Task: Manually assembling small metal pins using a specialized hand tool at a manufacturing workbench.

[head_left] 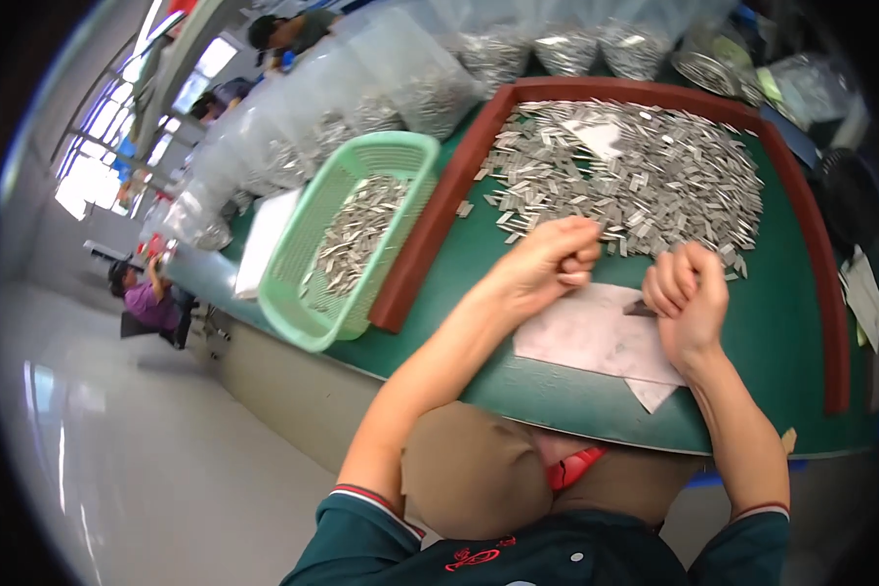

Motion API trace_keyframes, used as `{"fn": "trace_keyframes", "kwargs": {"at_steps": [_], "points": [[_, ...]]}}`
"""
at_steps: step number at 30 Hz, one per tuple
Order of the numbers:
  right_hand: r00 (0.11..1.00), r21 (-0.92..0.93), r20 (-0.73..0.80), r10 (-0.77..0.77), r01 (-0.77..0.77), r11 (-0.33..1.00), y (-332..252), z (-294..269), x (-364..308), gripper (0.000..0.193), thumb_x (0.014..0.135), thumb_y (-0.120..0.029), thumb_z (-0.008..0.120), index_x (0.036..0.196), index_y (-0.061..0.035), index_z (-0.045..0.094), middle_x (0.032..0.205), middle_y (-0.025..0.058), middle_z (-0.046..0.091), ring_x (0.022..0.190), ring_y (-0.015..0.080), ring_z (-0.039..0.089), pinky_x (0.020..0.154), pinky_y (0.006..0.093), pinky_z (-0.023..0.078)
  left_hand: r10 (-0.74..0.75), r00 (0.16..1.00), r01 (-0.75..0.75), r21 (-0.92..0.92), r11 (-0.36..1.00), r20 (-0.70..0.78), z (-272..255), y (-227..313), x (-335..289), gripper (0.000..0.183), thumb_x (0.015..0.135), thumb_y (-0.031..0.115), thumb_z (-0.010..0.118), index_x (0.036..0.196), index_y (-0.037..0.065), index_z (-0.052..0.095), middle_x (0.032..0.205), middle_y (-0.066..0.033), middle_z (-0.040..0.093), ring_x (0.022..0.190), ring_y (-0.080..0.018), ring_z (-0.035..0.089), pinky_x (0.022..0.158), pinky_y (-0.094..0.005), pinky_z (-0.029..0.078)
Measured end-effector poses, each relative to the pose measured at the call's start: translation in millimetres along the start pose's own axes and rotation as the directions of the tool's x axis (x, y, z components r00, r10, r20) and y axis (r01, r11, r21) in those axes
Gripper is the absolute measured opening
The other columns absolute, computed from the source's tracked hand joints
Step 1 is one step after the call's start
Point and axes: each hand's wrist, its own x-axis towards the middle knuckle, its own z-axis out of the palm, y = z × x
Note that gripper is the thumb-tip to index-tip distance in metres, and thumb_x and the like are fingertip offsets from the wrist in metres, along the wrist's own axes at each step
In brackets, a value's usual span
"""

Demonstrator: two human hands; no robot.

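My left hand [555, 262] is closed, its fingers curled together over the near edge of a pile of small flat grey metal pieces [635, 186]. Whatever it may hold is hidden. Opposite it, my right hand [689, 293] is also closed, and a small dark pointed thing [640, 309] sticks out at its left side. Most of that thing is covered by the fingers, so its kind cannot be made out. Under and between both hands lies a pale pinkish cloth or sheet [586, 337] on the green tabletop [459, 293].
A reddish-brown frame [425, 244] borders the pile on three sides. To its left stands a green plastic basket [293, 293] with more metal pieces. Clear bags [425, 78] of pieces line the back. A person [153, 301] sits at the far left; others are behind the bags.
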Motion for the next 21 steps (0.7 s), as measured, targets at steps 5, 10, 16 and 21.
{"fn": "trace_keyframes", "kwargs": {"at_steps": [5, 10, 16, 21], "points": [[1.0, -0.025, 0.0, 0.019, -0.019, 1.0, -2.5, 0.6, 5.4, 0.036, 0.082, -0.017, 0.032, 0.048, -0.0115, 0.024, 0.041, -0.0006, 0.024, 0.036, 0.0082, 0.019, 0.036, 0.0239, 0.016, 0.013, 0.999, -0.013, 0.018, 1.0, -0.051, 6.5, -2.5, -3.0, 0.007, 0.081, 0.006, 0.054, 0.086, 0.006, 0.049, 0.082, -0.0075, 0.053, 0.052, -0.0031, 0.033, 0.044, -0.0147, 0.029], [1.0, -0.043, -0.001, 0.008, -0.008, 0.999, -5.9, -3.9, 3.1, 0.036, 0.082, -0.017, 0.033, 0.048, -0.0112, 0.023, 0.041, -0.0004, 0.024, 0.037, 0.0081, 0.019, 0.036, 0.0238, 0.017, 0.061, 0.993, -0.051, 0.099, 0.994, -0.098, 8.7, -7.1, 3.1, 0.011, 0.082, 0.008, 0.054, 0.092, 0.004, 0.053, 0.079, -0.0071, 0.055, 0.049, -0.0034, 0.033, 0.044, -0.015, 0.029], [1.0, -0.035, 0.005, 0.007, -0.006, 0.999, -4.3, -4.2, 0.5, 0.035, 0.081, -0.016, 0.033, 0.048, -0.0108, 0.023, 0.041, -0.0003, 0.024, 0.037, 0.0081, 0.019, 0.036, 0.0238, 0.017, 0.049, 0.99, -0.033, 0.123, 0.992, -0.131, 12.7, -8.8, -1.3, 0.013, 0.083, 0.01, 0.052, 0.094, 0.002, 0.053, 0.079, -0.008, 0.057, 0.049, -0.0029, 0.033, 0.043, -0.0146, 0.029], [1.0, -0.05, -0.009, 0.014, -0.014, 0.999, -3.9, -1.4, 0.4, 0.034, 0.081, -0.016, 0.033, 0.048, -0.011, 0.023, 0.042, -0.0005, 0.024, 0.037, 0.0077, 0.019, 0.036, 0.0234, 0.017, 0.038, 0.993, -0.024, 0.123, 0.992, -0.109, 10.7, -7.5, -3.0, 0.016, 0.084, 0.01, 0.051, 0.097, 0.002, 0.053, 0.079, -0.0089, 0.057, 0.048, -0.0029, 0.033, 0.043, -0.0145, 0.029]]}}
